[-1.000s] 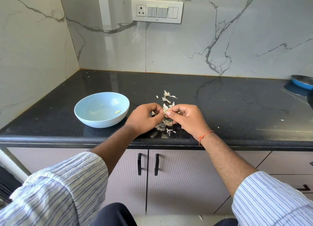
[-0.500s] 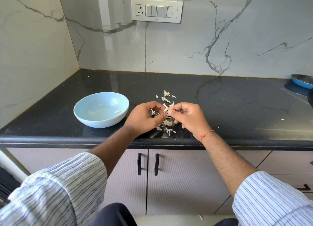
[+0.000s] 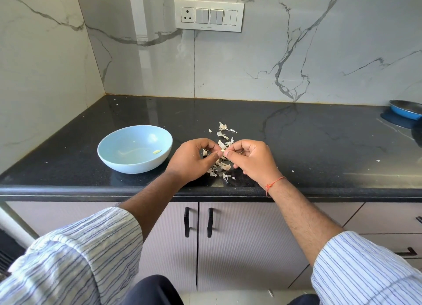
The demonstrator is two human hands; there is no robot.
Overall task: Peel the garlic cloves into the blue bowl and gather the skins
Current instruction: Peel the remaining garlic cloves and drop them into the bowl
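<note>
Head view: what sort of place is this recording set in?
Most likely a home kitchen: a black stone countertop over cabinet doors, a marble-look backsplash with a switch panel.

A black counter [image 3: 296,144] with pale veins runs the width of the view, its rounded front edge towards the camera; small white specks lie scattered on it, among them one near the right front edge [image 3: 378,160]. A blue pan [image 3: 405,109] sits at the far right edge of the counter, cut off by the frame; a dark object just in front of it is too cropped to identify. White marble-look walls [image 3: 296,60] with grey veins meet at the counter's back left corner; a white switch plate [image 3: 209,15] with one socket and several switches is fixed to the back wall. Below the counter are pale ribbed cabinet doors [image 3: 239,243] with two upright black handles [image 3: 198,222] side by side; drawers with black handles [image 3: 405,251] stand at the right.
</note>
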